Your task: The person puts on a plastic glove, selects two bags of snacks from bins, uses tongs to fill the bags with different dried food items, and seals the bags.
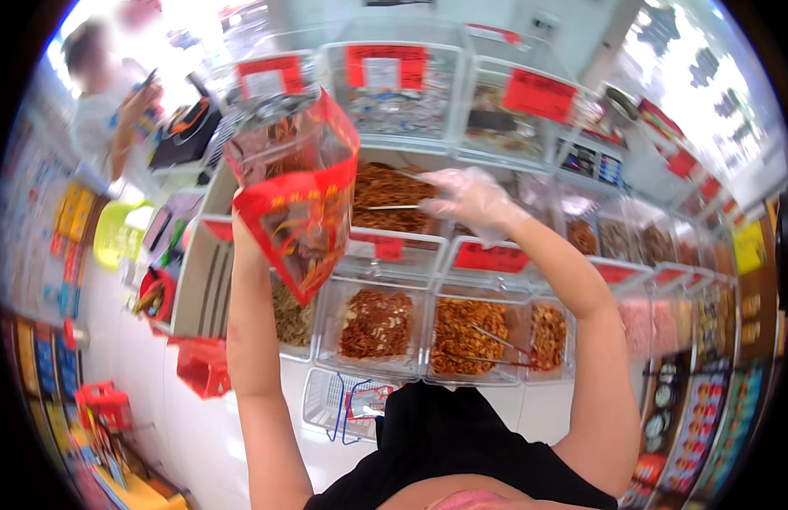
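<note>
My left hand [239,213] holds up an open, red-edged plastic bag [304,210] with a clear window; most of the hand is hidden behind the bag. A clear disposable glove covers my right hand [467,197], which grips metal tongs [395,207]. The arms of the tongs reach apart into brown, shredded food [384,191] in a bin just right of the bag. Nearer my body stand clear bins of reddish strips [376,325] and orange-brown pieces [467,335]. Another pair of tongs [496,338] lies on the orange-brown pieces.
Covered clear bins with red signs [386,67] line the back. A grey shopping basket [320,398] sits on the floor by my body. At the far left a person [107,108] holds a phone. Packaged goods [693,421] fill shelves at the right.
</note>
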`<control>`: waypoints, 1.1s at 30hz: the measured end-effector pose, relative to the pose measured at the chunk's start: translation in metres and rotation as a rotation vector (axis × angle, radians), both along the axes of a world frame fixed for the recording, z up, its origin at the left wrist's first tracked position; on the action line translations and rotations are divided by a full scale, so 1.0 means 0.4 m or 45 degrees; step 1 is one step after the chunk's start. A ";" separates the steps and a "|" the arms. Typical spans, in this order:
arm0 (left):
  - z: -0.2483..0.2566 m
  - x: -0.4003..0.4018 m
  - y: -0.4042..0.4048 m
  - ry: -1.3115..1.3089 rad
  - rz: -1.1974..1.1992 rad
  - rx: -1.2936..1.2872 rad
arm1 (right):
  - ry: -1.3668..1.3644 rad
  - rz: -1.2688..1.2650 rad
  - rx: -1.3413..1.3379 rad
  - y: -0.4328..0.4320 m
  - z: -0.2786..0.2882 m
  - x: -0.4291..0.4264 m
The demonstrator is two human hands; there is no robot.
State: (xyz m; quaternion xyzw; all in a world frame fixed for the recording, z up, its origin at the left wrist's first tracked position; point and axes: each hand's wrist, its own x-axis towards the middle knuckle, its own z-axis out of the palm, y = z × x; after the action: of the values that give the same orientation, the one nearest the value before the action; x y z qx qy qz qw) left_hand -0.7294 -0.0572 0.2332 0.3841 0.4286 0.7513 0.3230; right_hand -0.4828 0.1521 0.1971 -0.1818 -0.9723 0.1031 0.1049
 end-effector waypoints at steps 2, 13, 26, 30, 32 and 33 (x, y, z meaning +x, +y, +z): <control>0.011 0.091 0.065 0.016 -0.151 0.000 | 0.277 0.198 -0.905 -0.054 0.053 0.063; 0.063 0.646 0.404 0.408 -0.361 0.177 | 0.675 -0.445 -1.524 0.085 0.056 0.637; -0.265 0.713 -0.025 0.271 0.644 -0.614 | 0.953 -1.133 -0.515 0.934 0.093 0.785; -0.252 0.718 -0.083 0.296 0.833 -0.669 | 1.125 -1.174 -0.316 1.156 -0.013 0.656; -0.257 0.717 -0.131 0.337 0.952 -0.792 | 1.253 -1.078 -0.685 1.218 -0.082 0.624; -0.262 0.720 -0.163 0.354 1.011 -0.867 | 1.297 -1.042 -0.812 1.187 -0.091 0.603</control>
State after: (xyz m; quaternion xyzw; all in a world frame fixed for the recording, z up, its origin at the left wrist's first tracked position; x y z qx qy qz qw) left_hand -0.4414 -0.1225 0.1284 0.1620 0.7987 0.5764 0.0608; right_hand -0.2416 0.6268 0.1608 -0.4820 -0.5796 0.4057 0.5168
